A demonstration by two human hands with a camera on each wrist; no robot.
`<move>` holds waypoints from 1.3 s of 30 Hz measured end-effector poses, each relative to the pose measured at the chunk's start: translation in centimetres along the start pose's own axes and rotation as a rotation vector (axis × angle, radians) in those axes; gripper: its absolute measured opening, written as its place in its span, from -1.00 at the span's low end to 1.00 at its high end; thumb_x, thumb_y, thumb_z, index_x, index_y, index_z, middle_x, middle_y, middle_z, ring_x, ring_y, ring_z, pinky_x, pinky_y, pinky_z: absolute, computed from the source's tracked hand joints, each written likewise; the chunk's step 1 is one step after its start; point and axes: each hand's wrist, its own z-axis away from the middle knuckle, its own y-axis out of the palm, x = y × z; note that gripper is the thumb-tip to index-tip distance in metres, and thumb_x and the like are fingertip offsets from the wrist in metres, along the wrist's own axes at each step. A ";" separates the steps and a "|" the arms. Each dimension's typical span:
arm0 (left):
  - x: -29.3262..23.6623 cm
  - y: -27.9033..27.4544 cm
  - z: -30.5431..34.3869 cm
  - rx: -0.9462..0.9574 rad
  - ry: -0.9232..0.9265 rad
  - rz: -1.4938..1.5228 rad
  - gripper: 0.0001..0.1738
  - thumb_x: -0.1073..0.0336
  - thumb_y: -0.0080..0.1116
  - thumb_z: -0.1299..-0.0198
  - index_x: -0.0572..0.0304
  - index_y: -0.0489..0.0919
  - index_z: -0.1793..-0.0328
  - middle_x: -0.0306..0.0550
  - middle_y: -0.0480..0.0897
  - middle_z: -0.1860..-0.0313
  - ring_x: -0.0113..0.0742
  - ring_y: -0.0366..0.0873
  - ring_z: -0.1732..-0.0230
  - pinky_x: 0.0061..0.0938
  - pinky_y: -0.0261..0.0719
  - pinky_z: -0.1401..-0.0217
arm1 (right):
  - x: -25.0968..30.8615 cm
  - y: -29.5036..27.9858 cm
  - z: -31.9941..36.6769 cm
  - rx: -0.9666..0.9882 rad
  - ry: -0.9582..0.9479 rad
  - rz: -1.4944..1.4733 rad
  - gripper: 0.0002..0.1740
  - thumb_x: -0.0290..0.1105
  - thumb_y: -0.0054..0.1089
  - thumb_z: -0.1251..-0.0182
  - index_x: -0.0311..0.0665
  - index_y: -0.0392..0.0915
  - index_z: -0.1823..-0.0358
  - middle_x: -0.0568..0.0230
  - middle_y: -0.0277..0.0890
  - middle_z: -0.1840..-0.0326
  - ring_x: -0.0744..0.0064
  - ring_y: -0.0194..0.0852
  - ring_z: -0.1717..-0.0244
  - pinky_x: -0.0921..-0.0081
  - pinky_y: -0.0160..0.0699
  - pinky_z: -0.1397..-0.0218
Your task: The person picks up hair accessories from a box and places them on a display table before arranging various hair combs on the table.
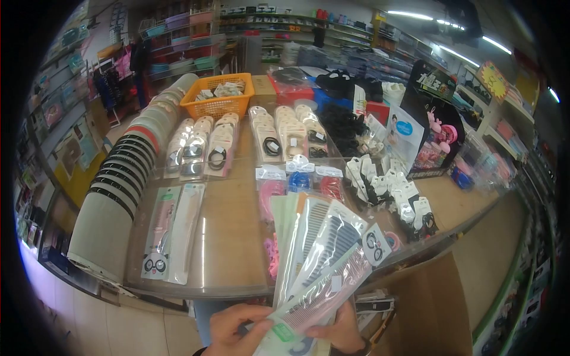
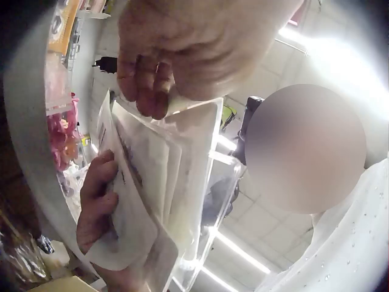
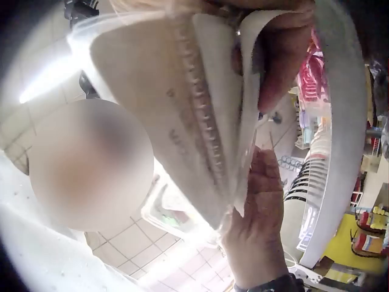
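A fanned stack of flat clear packs of combs (image 1: 320,231) spreads over the table's near edge. Its top pack holds a pink comb (image 1: 326,285), with a green label low down and a panda card at the upper end. My left hand (image 1: 231,326) pinches the stack's lower left corner between thumb and fingers. From the right, my right hand (image 1: 343,332) grips the packs, its thumb on the front one. In the left wrist view, the pale pack backs (image 2: 155,158) stand between both hands. The right wrist view shows a toothed comb edge (image 3: 200,103) through the plastic.
Two more packed combs (image 1: 172,234) lie on the table's left part. Beyond are carded hair ties (image 1: 202,151), an orange basket (image 1: 219,104) and a long roll of headbands (image 1: 122,178). White carded goods (image 1: 395,190) lie at right, above an open cardboard box (image 1: 424,302).
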 end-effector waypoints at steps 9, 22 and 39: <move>2.0 -1.7 -0.6 -0.454 0.116 -0.014 -0.98 0.48 -0.09 -0.21 0.24 0.34 0.28 -0.22 0.31 0.45 -0.54 0.23 0.39 -0.67 0.21 0.24 | 1.6 1.1 0.4 -0.120 -0.072 -0.237 -0.21 -0.58 0.35 0.13 -0.39 0.13 -0.18 0.21 0.37 0.00 0.40 0.39 0.02 0.48 0.38 -0.06; 2.1 -7.5 -2.7 -0.214 0.055 -0.978 -0.82 0.53 0.01 -0.01 0.20 0.51 0.22 -0.02 0.46 0.36 -0.15 0.39 0.28 -0.39 0.25 0.11 | 2.5 -1.4 1.2 -0.521 -0.160 -0.037 -0.23 -0.57 0.31 0.15 -0.40 0.17 -0.17 0.20 0.36 0.01 0.36 0.35 0.03 0.49 0.33 -0.07; 2.5 -8.4 -6.1 0.334 -0.046 -1.174 -0.38 -0.19 -0.03 -0.07 0.17 0.47 -0.05 0.08 0.39 -0.18 0.04 0.34 -0.17 -0.02 0.11 -0.27 | 2.4 -0.8 1.1 -0.444 -0.102 0.037 -0.19 -0.54 0.33 0.17 -0.42 0.14 -0.20 0.14 0.34 -0.02 0.34 0.33 -0.01 0.47 0.30 -0.11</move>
